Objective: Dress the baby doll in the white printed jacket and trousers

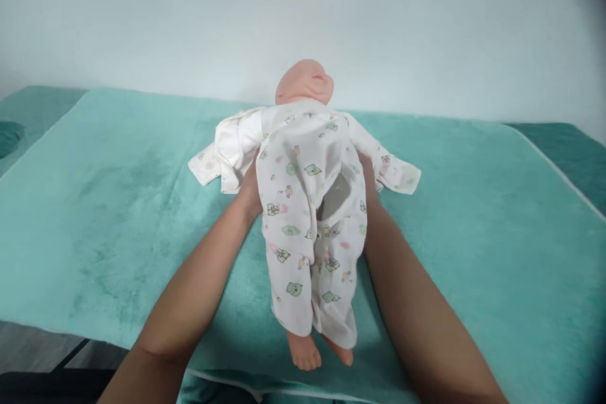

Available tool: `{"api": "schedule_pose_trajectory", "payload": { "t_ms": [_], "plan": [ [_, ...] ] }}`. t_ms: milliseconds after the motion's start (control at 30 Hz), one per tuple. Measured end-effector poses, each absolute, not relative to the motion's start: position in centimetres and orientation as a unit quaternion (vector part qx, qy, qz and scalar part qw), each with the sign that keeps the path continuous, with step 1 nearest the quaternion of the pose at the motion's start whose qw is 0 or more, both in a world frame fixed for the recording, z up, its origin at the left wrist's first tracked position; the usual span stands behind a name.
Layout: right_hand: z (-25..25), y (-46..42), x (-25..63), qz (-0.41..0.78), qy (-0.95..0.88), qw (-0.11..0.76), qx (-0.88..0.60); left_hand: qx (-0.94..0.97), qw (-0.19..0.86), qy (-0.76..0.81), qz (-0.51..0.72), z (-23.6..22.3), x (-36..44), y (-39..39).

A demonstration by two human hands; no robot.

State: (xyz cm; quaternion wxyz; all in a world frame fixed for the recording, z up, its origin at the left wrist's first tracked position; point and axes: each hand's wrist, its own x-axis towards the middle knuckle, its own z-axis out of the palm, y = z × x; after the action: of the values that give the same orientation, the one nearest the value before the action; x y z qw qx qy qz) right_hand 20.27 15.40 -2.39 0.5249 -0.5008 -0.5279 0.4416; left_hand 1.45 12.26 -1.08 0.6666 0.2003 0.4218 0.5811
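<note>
A baby doll [303,85] is face up in the middle, its head toward the wall and bare feet toward me. It wears a white outfit [288,227] printed with green bears, with an opening at the crotch and trouser legs reaching the ankles. Both sleeves spread outward, the left one bunched with white cloth [230,145]. My left hand [252,188] is at the doll's left-hand side in view, its fingers hidden beneath the torso. My right hand [368,182] grips the opposite side, fingers also out of sight under the doll and clothing.
A teal plush cover [132,221] lies over the table, with a darker green cloth [558,151] showing at the right edge. Behind the table stands a plain white wall [189,19]. Grey floor [28,347] shows at the lower left, beside a dark object.
</note>
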Motion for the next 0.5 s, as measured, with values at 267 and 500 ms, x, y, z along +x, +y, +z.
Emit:
{"api": "schedule_pose_trajectory", "payload": {
  "t_ms": [267,500],
  "plan": [
    [-3.9,15.8,21.0,0.411,-0.536,0.529,-0.514,0.165,0.673,0.416,0.589,-1.1,1.4,12.7],
    [-5.5,16.9,22.0,0.377,-0.574,0.513,-0.515,0.169,0.683,0.417,0.575,-1.3,1.3,12.9]
  ]
}}
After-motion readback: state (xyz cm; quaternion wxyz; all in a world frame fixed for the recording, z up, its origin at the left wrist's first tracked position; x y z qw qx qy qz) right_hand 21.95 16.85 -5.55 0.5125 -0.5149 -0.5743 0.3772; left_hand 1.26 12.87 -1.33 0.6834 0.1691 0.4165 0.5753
